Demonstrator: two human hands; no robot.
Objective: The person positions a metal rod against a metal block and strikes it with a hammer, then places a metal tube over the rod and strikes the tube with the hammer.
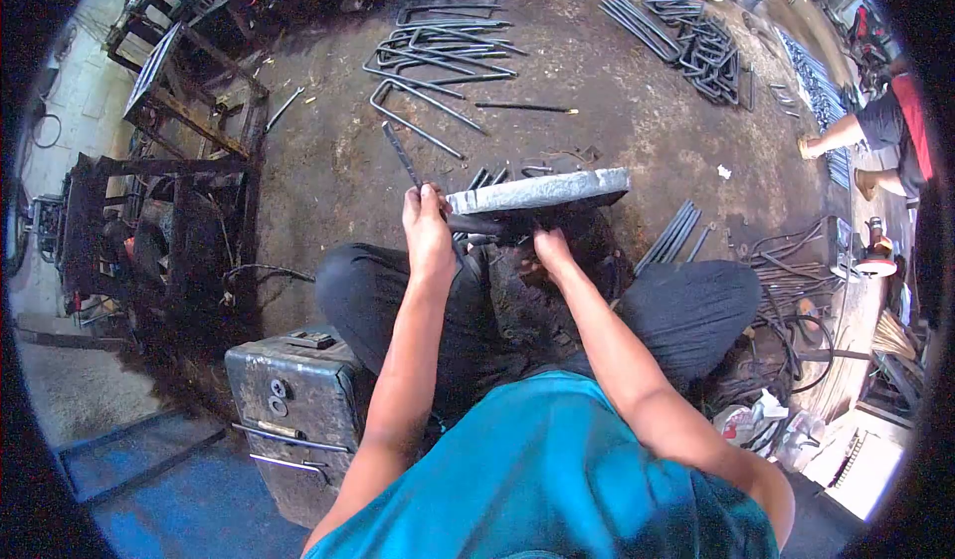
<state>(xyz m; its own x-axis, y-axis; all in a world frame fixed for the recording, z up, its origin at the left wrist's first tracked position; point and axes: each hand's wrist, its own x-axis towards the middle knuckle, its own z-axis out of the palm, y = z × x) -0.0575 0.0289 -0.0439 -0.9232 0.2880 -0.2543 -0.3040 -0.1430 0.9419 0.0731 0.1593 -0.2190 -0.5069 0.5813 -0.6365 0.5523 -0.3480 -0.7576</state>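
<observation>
In front of my crossed legs stands a thick block with a worn, pale grey top edge (537, 192) and a dark underside. My left hand (429, 231) is closed at its left end, with a dark, narrow metal bar (398, 149) sticking up and to the left out of the fingers. Just below the block's near side, my right hand (552, 252) has its fingers curled in the shadow; what it grips there I cannot tell. A few straight metal rods (671, 233) lie on the floor to the right of the block.
Bent metal rods (438, 47) lie in a pile ahead, with another heap of bent rods (706, 57) at far right. A dark metal frame (164, 161) stands left. A worn metal box (298, 410) sits by my left knee. Another person's leg (841, 136) shows at right, near an angle grinder (875, 256).
</observation>
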